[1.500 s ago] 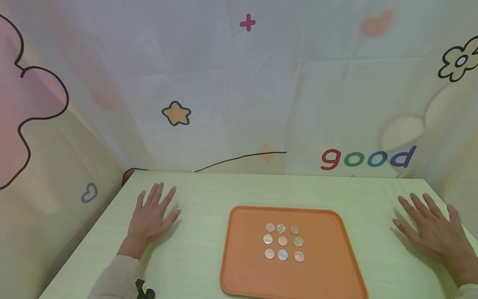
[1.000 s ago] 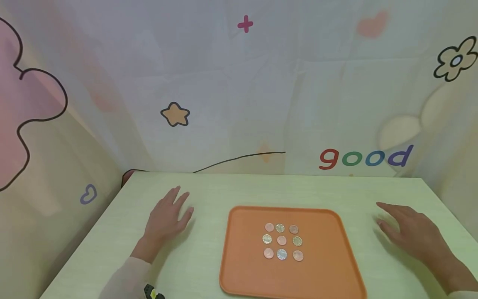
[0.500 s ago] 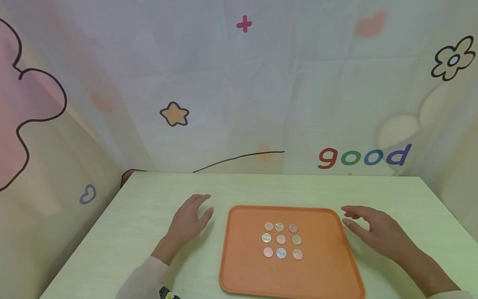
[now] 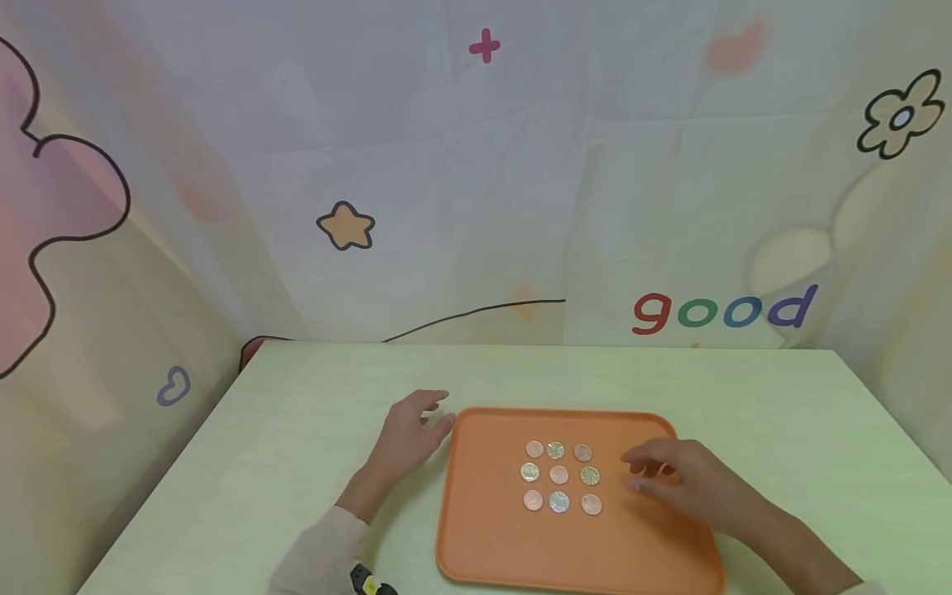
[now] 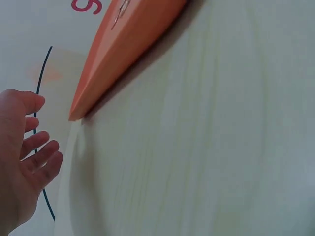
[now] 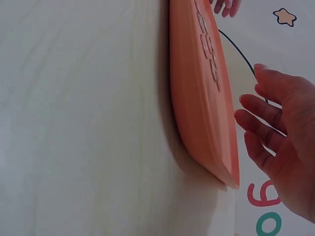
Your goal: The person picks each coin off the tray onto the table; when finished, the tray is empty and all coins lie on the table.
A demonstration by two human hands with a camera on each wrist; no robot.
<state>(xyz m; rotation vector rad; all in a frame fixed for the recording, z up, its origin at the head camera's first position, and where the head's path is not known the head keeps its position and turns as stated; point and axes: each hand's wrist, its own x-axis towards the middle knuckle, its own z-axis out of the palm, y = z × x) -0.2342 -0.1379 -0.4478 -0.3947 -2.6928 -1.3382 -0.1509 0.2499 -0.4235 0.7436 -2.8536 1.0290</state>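
Observation:
An orange tray [image 4: 506, 549] lies on the pale table, with small round coins in three rows of three. Some are copper-coloured, such as the centre coin [image 4: 559, 474]; others look golden, and a silvery coin [image 4: 559, 502] sits in the front row. Over the tray's right part hovers my right hand [image 4: 692, 483], fingers loosely bent, right of the coins and holding nothing. By the tray's back left corner is my left hand [image 4: 409, 438], its fingers relaxed and bare. Both wrist views show the fingers apart, around no object: left hand [image 5: 19, 157], right hand [image 6: 290, 132].
The light wood-grain table [image 4: 335, 372] extends around the tray. Behind and beside it hangs a printed cloth [image 4: 416, 165] with a star, a flower and the word "good". A black and yellow device [image 4: 369, 581] is on the left wrist.
Both hands have lifted from the table's sides and moved inward, their spread fingers bending loosely. The right is now above the tray, the left beside it. The coins keep their arrangement.

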